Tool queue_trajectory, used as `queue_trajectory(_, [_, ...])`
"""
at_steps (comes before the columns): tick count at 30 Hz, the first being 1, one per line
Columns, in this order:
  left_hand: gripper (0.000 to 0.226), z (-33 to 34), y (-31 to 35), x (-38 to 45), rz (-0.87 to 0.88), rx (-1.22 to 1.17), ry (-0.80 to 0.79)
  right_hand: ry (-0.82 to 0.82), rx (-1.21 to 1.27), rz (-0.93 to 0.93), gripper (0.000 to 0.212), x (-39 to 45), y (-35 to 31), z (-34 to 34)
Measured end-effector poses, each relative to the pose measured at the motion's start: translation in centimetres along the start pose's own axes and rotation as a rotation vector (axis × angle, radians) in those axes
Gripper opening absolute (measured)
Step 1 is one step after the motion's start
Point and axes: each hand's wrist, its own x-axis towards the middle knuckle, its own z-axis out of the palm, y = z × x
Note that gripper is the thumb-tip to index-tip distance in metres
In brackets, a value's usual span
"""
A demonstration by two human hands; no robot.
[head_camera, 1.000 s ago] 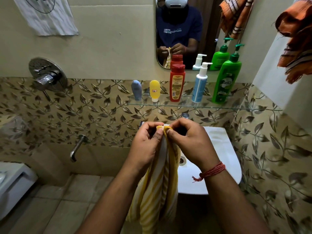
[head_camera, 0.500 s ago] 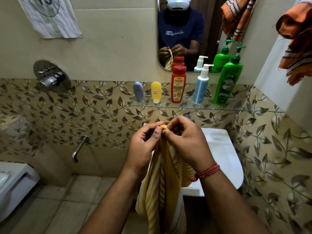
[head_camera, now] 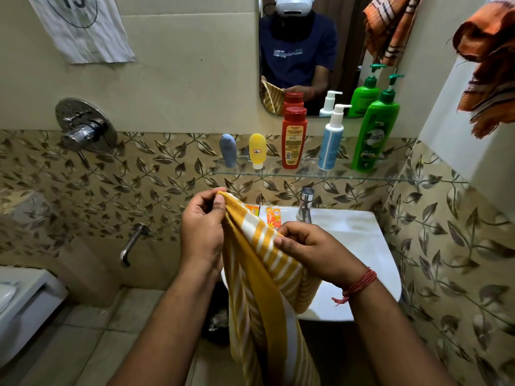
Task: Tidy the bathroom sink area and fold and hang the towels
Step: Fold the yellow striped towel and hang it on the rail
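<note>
Head view: left hand (head_camera: 202, 232) and right hand (head_camera: 312, 250) both pinch the striped towel (head_camera: 259, 280) hanging between them.

Warm, fairly dim indoor light is falling from above and slightly behind the camera, giving the cream wall (head_camera: 181, 79) a yellowish cast. Bright highlights are glinting on the round chrome shower valve (head_camera: 83, 126) and the white ceramic washbasin (head_camera: 370, 240), where a pale glare patch is washing out detail. Soft shadows are gathering under the basin and along the grey floor tiles (head_camera: 83, 344). The wide-angle lens is bending straight lines outward towards the edges, and the corners are looking soft and stretched. The centre is staying reasonably sharp.
</note>
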Motion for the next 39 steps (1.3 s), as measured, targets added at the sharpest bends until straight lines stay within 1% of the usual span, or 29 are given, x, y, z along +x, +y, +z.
queue_trajectory(2, [0.024,-0.5,-0.1,0.7,-0.003,-0.011,0.057,-0.034,-0.086,0.015,0.017,-0.3,0.1,-0.7])
queue_trajectory(4, [0.024,-0.8,0.1,1.2,-0.009,-0.037,0.117,-0.069,-0.155,0.032,0.019,-0.6,0.1,-1.0])
queue_trajectory(7, [0.023,-1.8,0.6,2.1,-0.001,-0.065,0.214,-0.140,-0.310,0.057,0.030,-1.2,0.6,-1.7])
queue_trajectory(9, [0.021,-2.9,0.8,3.0,0.001,-0.068,0.284,-0.185,-0.434,0.107,0.037,-1.7,1.1,-2.3])
queue_trajectory(12, [0.021,-4.0,0.9,3.9,0.038,-0.055,0.355,-0.187,-0.531,0.198,0.041,-2.5,1.5,-3.2])
queue_trajectory(14, [0.021,-4.1,0.7,3.7,0.039,-0.035,0.368,-0.174,-0.612,0.221,0.036,-2.8,1.4,-3.8])
queue_trajectory(16, [0.019,-4.3,0.1,3.4,0.019,-0.011,0.385,-0.154,-0.720,0.215,0.025,-2.9,0.7,-4.3])
queue_trajectory(18, [0.017,-4.7,-0.5,3.2,-0.015,-0.001,0.403,-0.102,-0.840,0.177,0.023,-3.1,0.1,-4.7])
queue_trajectory(20, [0.017,-5.2,-0.7,3.3,-0.041,0.005,0.432,-0.004,-0.941,0.121,0.021,-3.4,-0.5,-5.1])
queue_trajectory(22, [0.017,-5.7,-0.7,3.5,-0.053,0.003,0.453,0.099,-0.972,0.067,0.016,-3.9,-0.7,-5.8])
queue_trajectory(26, [0.018,-5.8,-0.7,3.6,-0.046,0.007,0.441,0.199,-0.943,-0.016,0.012,-4.8,-0.6,-7.5])
queue_trajectory(29, [0.018,-5.1,-1.1,3.4,-0.048,0.000,0.417,0.253,-0.887,-0.006,0.008,-4.9,-1.0,-8.3])
queue_trajectory(31, [0.017,-4.9,-1.4,3.5,-0.057,-0.001,0.402,0.279,-0.836,0.016,0.012,-5.1,-1.1,-8.8])
queue_trajectory(33, [0.018,-4.7,-1.6,3.5,-0.061,0.000,0.386,0.324,-0.813,-0.007,0.018,-5.3,-1.0,-9.1])
queue_trajectory(36, [0.020,-4.4,-1.7,3.4,-0.050,0.015,0.362,0.431,-0.822,-0.086,0.020,-5.6,-0.8,-9.4])
queue_trajectory(39, [0.021,-4.4,-1.5,3.4,-0.044,0.031,0.359,0.602,-0.847,-0.185,0.013,-5.9,-0.8,-9.4])
